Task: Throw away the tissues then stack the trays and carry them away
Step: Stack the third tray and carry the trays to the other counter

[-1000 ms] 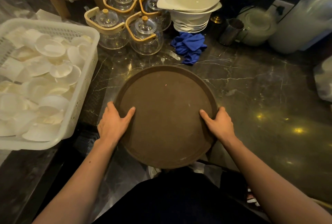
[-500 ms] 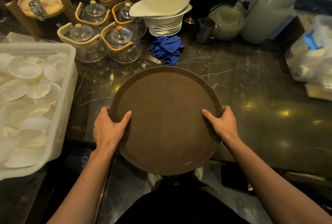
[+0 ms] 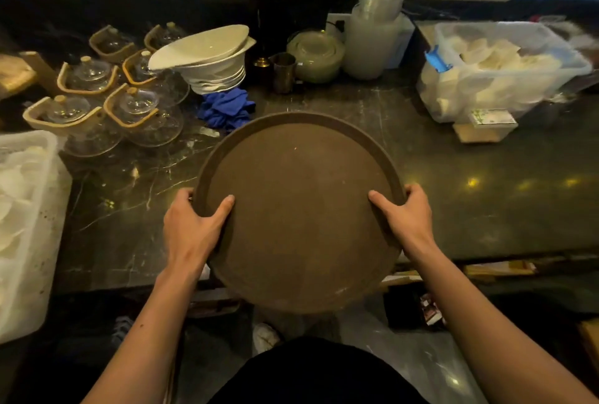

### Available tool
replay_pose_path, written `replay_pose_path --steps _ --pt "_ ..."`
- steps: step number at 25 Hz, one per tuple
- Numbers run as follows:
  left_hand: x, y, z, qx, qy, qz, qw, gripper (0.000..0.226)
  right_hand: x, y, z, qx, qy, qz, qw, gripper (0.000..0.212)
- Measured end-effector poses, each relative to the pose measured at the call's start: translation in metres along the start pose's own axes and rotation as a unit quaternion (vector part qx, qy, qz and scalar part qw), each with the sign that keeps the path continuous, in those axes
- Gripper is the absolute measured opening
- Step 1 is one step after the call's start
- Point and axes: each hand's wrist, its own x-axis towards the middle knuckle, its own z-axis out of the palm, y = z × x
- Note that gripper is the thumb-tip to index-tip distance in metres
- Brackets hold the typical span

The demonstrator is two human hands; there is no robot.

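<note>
We've got the bare tray (image 3: 299,209) clamped by left hand (image 3: 191,228) and right hand (image 3: 406,217), tissues seemingly binned, carrying left.

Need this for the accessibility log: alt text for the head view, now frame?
Both hands, left hand and right hand, grip opposite rims of a round brown tray at the edge of a dark marble counter. Behind it are a blue cloth, glass teapots and stacked white bowls.
</note>
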Motion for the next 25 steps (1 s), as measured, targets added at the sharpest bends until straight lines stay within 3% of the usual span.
replay_pose_path --steps 9,15,19,25 --pt "-0.09 0.067 0.03 -0.004 -0.032 0.019 0.999 0.055 -0.022 0.051 -0.118 0.053 0.031 0.016 0.998 0.053" --pt "-0.14 0.083 0.01 -0.045 -0.013 0.011 0.999 0.047 -0.046 0.055 -0.152 0.068 0.007 0.006 0.998 0.055" --pt "-0.154 0.078 -0.021 -0.143 0.004 -0.078 0.987 0.044 -0.072 0.041 -0.151 0.099 -0.014 0.007 0.995 0.053" --pt "-0.165 0.043 -0.094 -0.335 0.016 -0.22 0.916 0.035 -0.124 -0.003 -0.119 0.125 -0.048 -0.028 0.991 0.038"
